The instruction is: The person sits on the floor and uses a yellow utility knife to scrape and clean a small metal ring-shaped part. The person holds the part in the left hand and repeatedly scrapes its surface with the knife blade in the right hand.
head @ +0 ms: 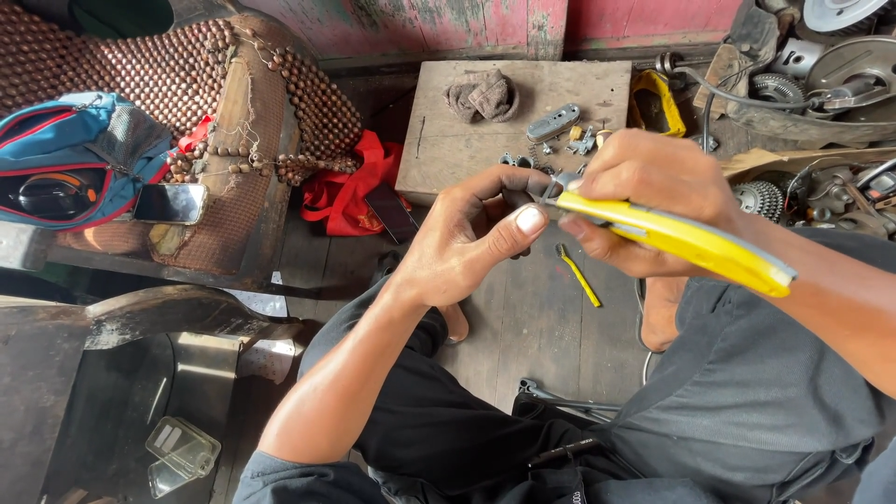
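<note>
the right hand (653, 191) is clenched around yellow-handled pliers (681, 238), whose metal nose points left toward the left hand (471, 238). the left hand's grip pinches a small dark part (525, 196) at the plier tip, thumb (523, 224) pressed just under it; the part is mostly hidden by fingers. beyond both grips lies a wooden board (467, 140) with small metal pieces (560, 131) and a rag (481, 96). below the grips, a yellow tool (579, 275) lies on the floor.
</note>
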